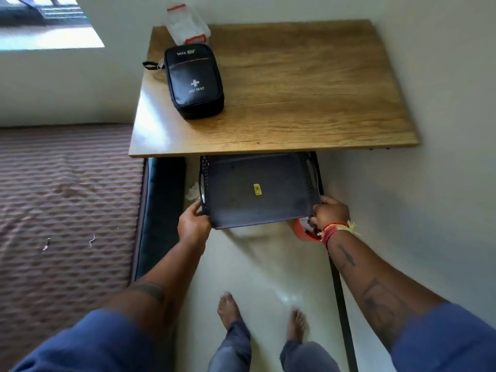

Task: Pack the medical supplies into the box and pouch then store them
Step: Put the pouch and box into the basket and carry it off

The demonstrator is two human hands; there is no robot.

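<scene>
A black zipped first aid pouch (pixel 194 81) lies on the left part of the wooden table (pixel 308 84). Behind it, at the table's back edge, stands a clear plastic box (pixel 188 24) with red clasps. Below the table's front edge I hold a dark perforated tray (pixel 255 189), partly under the tabletop. My left hand (pixel 193 224) grips its near left corner and my right hand (pixel 330 212) grips its near right corner. The tray's floor shows only a small yellow sticker.
An orange and white object (pixel 304 229) sits on the floor under my right hand, partly hidden. A quilted mattress (pixel 67 200) lies to the left, with a dark cushion (pixel 161 205) beside the table. A black table leg (pixel 341 304) stands on the right. My bare feet (pixel 263 315) are on the pale floor.
</scene>
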